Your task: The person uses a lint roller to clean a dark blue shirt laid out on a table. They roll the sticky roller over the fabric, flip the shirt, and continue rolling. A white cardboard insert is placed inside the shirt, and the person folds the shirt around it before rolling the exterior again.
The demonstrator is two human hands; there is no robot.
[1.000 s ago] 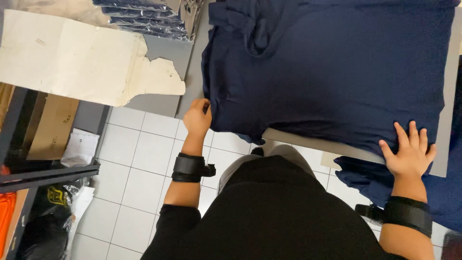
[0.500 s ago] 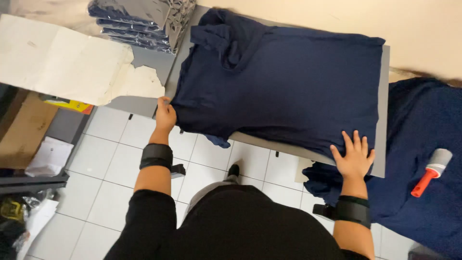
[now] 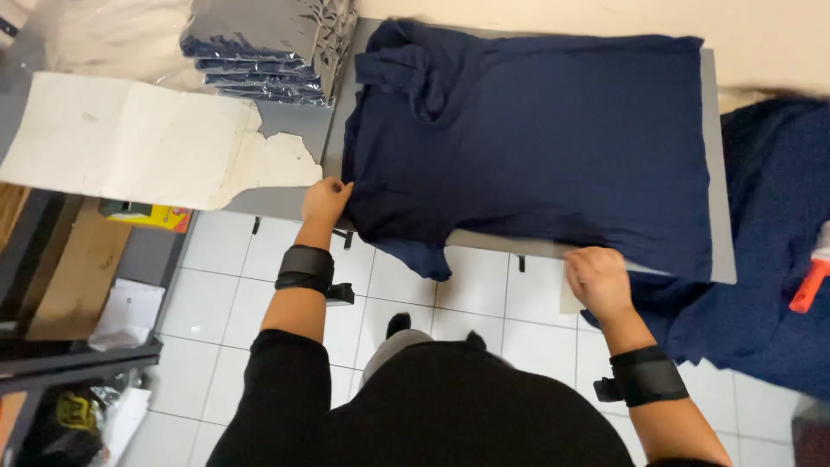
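A navy blue shirt (image 3: 536, 138) lies spread over a grey board (image 3: 719, 173) on the table, its collar at the upper left and one sleeve hanging over the near edge. My left hand (image 3: 324, 199) pinches the shirt's left edge near the shoulder. At the board's near edge my right hand (image 3: 596, 277) is curled by the shirt's lower hem and a pale sheet (image 3: 571, 298); whether it grips anything I cannot tell. Both wrists wear black bands.
A stack of bagged dark garments (image 3: 268, 43) sits at the upper left. A torn cardboard sheet (image 3: 138, 143) lies left of the board. More navy fabric (image 3: 769, 259) is piled at the right, with a red-handled lint roller (image 3: 813, 277) on it. White tiled floor (image 3: 216, 294) lies below.
My right hand went from flat with spread fingers on the board's edge to a curled grip. The view shifted, so the shirt now sits further right. My left hand stays on the shirt's edge.
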